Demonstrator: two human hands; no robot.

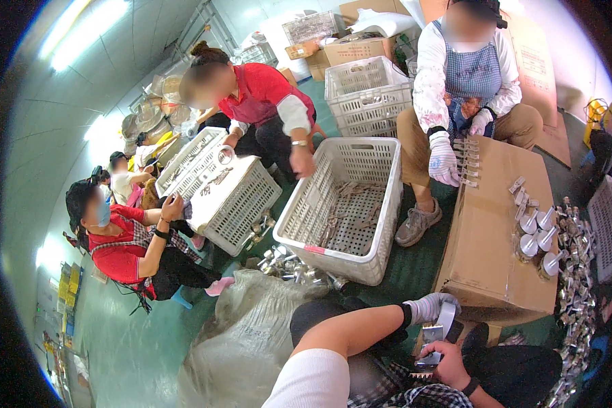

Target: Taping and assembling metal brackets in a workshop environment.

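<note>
My left hand (431, 307), in a pale knit glove with a dark cuff, curls over the top of a whitish curved band (446, 318). Just below it, my bare right hand (449, 364) grips a silver piece with a toothed edge (432, 334); its exact kind is unclear. Both hands are close together above my lap, by the near end of a large brown carton (500, 272). Several round metal parts with stems (538, 238) stand on the carton's right side, near small metal clips (521, 194). More clips (467, 163) line its far left edge.
A co-worker's gloved hand (443, 160) rests by the clips. A white plastic crate (367, 262) holds flat pieces, and another co-worker's hand (302, 162) hangs beside it. Metal parts pile on the floor right of the carton (574, 299). A plastic sack (245, 340) lies at left.
</note>
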